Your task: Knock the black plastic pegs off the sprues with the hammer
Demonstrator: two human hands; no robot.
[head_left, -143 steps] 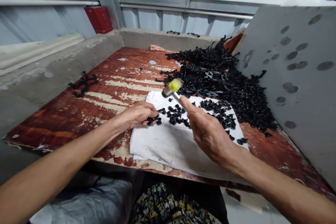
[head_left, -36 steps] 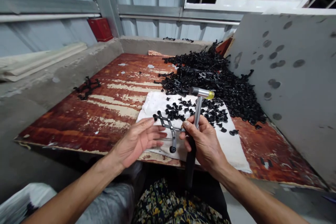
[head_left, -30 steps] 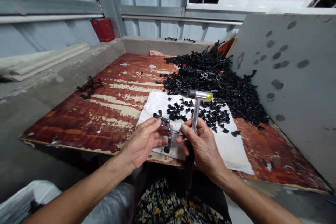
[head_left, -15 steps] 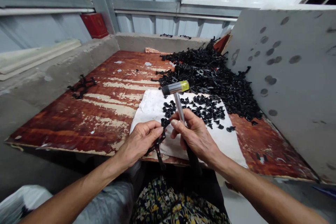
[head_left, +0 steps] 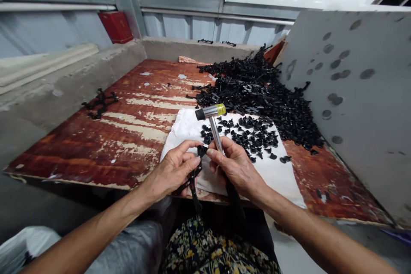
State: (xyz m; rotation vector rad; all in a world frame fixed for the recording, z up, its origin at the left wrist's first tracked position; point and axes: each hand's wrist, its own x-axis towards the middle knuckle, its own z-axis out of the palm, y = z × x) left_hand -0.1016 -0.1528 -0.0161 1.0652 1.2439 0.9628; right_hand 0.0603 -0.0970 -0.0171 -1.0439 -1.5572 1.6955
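My left hand [head_left: 176, 166] is closed on a black jointed bracket [head_left: 193, 175], whose thin arms hang down past the table's front edge. In my right hand [head_left: 236, 163] is a mallet [head_left: 211, 112] with a steel shaft, one black face and one yellow face, its head pointing up and away from me. The right thumb and forefinger also pinch at the bracket's upper end; any small part between them is too hidden to make out. Beneath both hands lies a white cloth [head_left: 184, 130], with many small black suction-cup-like pieces [head_left: 253, 137] scattered on it.
A large heap of black brackets [head_left: 257, 90] fills the back right of the worn red-brown table [head_left: 135, 137], against a spotted grey panel [head_left: 359, 107]. One assembled black frame [head_left: 100, 103] rests at the left edge. A red box [head_left: 116, 27] stands on the ledge.
The mallet head has shifted slightly left and down. My left forefinger has reached over the top of the bracket, and the right fingers have come closer to its upper end.
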